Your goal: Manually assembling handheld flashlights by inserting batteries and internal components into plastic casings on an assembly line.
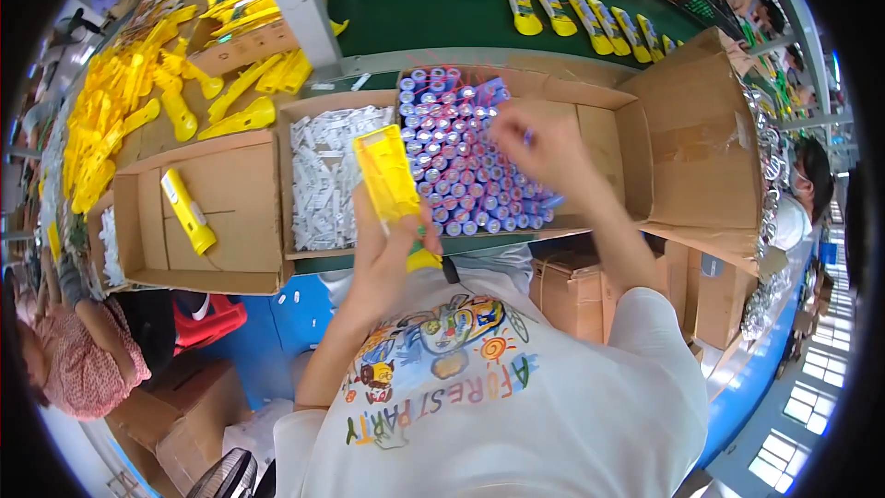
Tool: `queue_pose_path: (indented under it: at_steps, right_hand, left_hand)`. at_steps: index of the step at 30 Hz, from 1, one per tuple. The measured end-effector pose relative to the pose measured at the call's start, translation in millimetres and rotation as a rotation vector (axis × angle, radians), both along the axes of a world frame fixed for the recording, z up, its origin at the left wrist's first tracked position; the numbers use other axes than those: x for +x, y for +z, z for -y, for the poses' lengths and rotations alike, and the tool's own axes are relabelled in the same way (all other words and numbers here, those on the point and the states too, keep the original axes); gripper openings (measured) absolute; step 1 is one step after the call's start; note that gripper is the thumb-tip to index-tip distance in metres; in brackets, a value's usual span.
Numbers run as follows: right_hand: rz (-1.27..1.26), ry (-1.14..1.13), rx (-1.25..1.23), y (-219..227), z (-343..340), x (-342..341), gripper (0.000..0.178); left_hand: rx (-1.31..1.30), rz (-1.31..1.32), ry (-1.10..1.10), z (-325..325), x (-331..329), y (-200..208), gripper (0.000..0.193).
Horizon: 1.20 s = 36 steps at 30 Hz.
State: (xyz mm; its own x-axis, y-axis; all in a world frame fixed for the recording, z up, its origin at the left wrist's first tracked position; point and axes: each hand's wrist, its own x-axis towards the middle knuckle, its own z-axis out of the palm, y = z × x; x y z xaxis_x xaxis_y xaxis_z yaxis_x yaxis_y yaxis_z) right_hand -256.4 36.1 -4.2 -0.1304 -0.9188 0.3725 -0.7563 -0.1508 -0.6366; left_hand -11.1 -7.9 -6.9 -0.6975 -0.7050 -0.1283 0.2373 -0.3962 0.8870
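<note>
The left hand grips a yellow casing, hollow side up, presumably keeping its inside reachable. The right hand blurs above purple battery cells; I cannot tell whether it grasps any. White parts lie left of the casing, probably for short reaches.

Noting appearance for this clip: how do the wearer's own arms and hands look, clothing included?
The left hand and right hand show no gloves; the forearms are bare. The short-sleeved white T-shirt carries a colourful cartoon print and lettering.
</note>
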Motion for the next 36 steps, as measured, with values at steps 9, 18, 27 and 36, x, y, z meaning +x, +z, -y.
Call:
queue_pose_path:
  at_steps: [9,18,27,36]
  right_hand:
    - [0.641,-0.147,0.816,-57,-25,-105,0.029]
    - [0.921,0.141,0.284,57,-22,25,0.038]
    - [0.417,-0.021,0.187,33,-5,98,0.033]
    - [0.087,0.145,-0.187,1,29,122,0.031]
  left_hand:
    - [-0.078,0.022,-0.038,-9,2,0,0.037]
    - [-0.131,-0.040,-0.078,-28,-13,-14,0.042]
    - [-0.113,-0.031,-0.040,-29,-11,-8,0.049]
    - [-0.725,0.082,0.174,-8,15,-16,0.055]
